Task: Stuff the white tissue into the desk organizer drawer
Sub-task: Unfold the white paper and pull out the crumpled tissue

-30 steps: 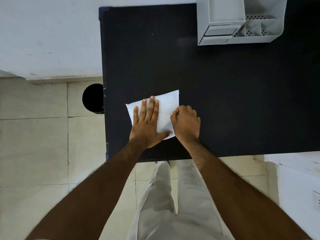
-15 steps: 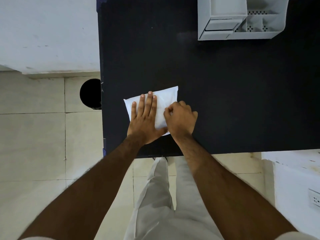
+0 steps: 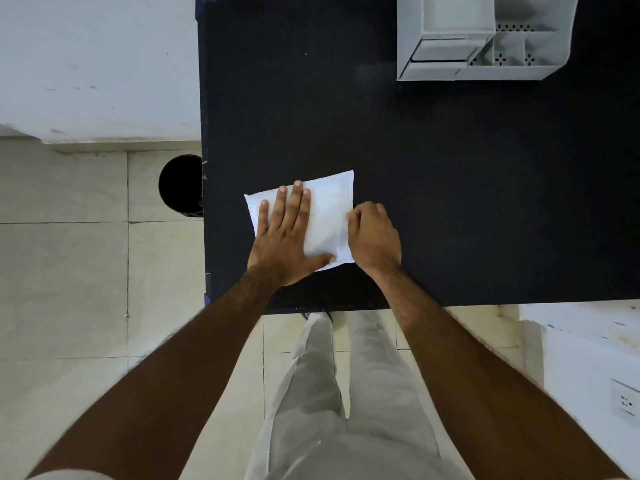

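A folded white tissue (image 3: 327, 216) lies flat on the black desk (image 3: 450, 188), near its front left part. My left hand (image 3: 287, 237) presses flat on the tissue's left half, fingers spread a little and thumb along the near edge. My right hand (image 3: 374, 237) is curled at the tissue's right edge, fingertips pinching that edge. The grey desk organizer (image 3: 485, 36) stands at the desk's far right, with its drawer (image 3: 440, 57) on the left side slightly pulled out and small open compartments to the right.
A round black bin (image 3: 180, 185) stands on the tiled floor just left of the desk. A white wall runs along the far left. A white surface with a wall socket (image 3: 625, 405) lies at the lower right. My legs are below the desk's front edge.
My right hand has slid right, from over the tissue's middle to its right edge, uncovering more of the tissue. My left hand stays pressed on the left half.
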